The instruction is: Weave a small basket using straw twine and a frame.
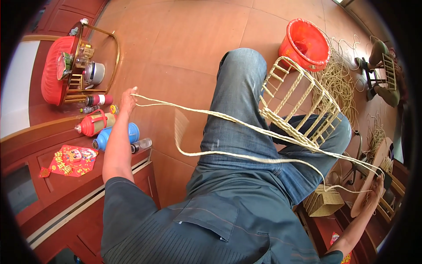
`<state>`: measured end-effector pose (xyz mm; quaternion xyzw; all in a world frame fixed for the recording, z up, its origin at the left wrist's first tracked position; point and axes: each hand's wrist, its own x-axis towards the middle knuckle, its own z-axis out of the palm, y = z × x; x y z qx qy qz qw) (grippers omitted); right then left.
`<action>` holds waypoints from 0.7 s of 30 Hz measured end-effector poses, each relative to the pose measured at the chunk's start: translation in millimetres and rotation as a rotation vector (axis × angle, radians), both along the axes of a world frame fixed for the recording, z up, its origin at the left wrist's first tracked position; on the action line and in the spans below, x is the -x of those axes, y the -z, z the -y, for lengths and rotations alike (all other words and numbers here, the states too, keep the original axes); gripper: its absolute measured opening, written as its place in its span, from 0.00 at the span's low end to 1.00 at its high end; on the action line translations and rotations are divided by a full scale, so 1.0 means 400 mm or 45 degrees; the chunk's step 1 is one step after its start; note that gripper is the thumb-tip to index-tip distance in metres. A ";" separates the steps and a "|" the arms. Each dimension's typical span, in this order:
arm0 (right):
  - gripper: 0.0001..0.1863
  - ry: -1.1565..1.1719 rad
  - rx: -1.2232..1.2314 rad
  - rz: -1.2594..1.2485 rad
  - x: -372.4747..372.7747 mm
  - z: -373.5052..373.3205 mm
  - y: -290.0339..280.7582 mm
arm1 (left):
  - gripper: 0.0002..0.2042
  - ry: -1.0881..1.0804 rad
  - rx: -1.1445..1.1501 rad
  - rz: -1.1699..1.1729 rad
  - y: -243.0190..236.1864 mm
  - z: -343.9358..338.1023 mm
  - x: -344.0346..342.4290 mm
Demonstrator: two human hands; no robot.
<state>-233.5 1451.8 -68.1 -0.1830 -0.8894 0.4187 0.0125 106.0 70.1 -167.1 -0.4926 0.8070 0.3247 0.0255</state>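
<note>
Across my knees leans a partly woven frame (pixel 292 124), its bars wrapped in pale twisted cord. Straw-coloured cord (pixel 239 120) runs doubled from the frame's lower edge over my thigh, pulled nearly straight toward the left. My left hand (pixel 128 99), arm stretched out, is closed on the looped end of this cord. Far out to the right, my right hand (pixel 375 190) is closed on cord too; its fingertips are small and partly hidden. A slack strand (pixel 246 157) sags between the two sides, its left end blurred by motion.
A red bucket (pixel 303 46) stands beyond the frame, beside a tangled heap of cord (pixel 336 81). At left, a red thermos (pixel 93 123) and a blue thermos (pixel 115 136) lie near a cabinet (pixel 88 193). A woven block-shaped piece (pixel 324 203) sits by my right hip.
</note>
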 end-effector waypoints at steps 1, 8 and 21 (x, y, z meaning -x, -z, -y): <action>0.22 -0.075 -0.114 -0.041 0.000 -0.019 0.002 | 0.21 -0.176 -0.295 0.052 0.017 -0.013 0.007; 0.22 -0.064 -0.294 0.120 0.010 -0.083 -0.024 | 0.17 0.064 -0.584 0.143 0.061 -0.138 0.001; 0.31 0.384 0.360 0.104 0.020 0.149 -0.069 | 0.22 1.479 -0.736 0.455 -0.402 -0.707 0.146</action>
